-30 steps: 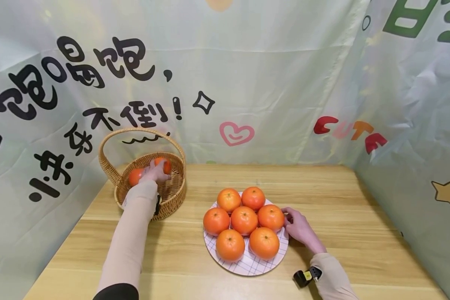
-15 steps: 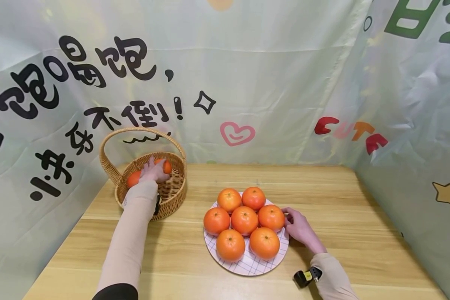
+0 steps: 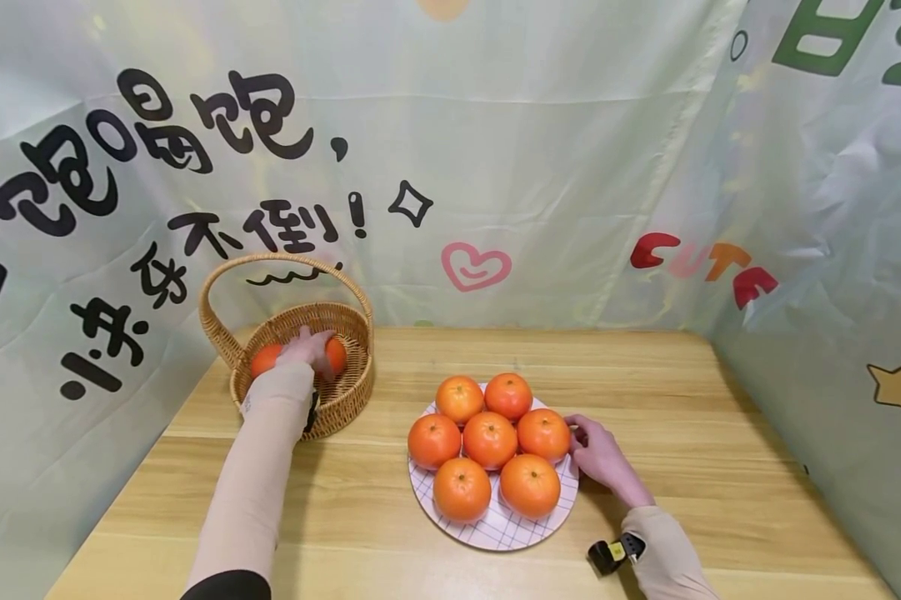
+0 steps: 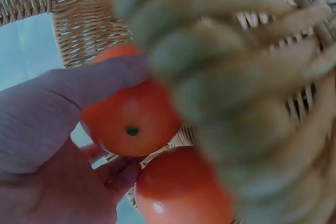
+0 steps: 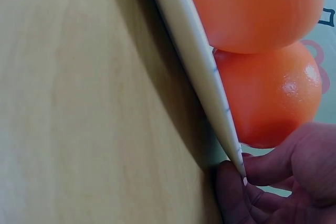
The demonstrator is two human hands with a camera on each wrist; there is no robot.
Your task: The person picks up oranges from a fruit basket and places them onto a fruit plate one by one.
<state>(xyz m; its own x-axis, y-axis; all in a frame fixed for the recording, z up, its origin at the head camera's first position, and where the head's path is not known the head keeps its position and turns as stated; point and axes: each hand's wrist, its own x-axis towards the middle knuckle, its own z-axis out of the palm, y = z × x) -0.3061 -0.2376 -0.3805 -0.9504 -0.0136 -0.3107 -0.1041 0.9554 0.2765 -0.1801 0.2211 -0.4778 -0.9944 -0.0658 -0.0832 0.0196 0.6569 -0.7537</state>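
Inside a wicker basket, my left hand grips an orange. In the left wrist view its thumb lies across the top of this orange, and the fingers come in from the other side. A second orange sits right by those fingertips. My right hand pinches the rim of a round checked plate. In the right wrist view, the thumb is over the plate's edge and the fingers are under it. Several oranges cover the plate, one close to the right fingertips.
The basket's tall arched handle rises over the left hand. Basket and plate stand apart on a wooden table. Printed cloth hangs behind the table and along its sides.
My left hand has shifted the gripped orange lower and nearer inside the basket. The other orange there has moved slightly left. My right hand and the plate have stayed put.
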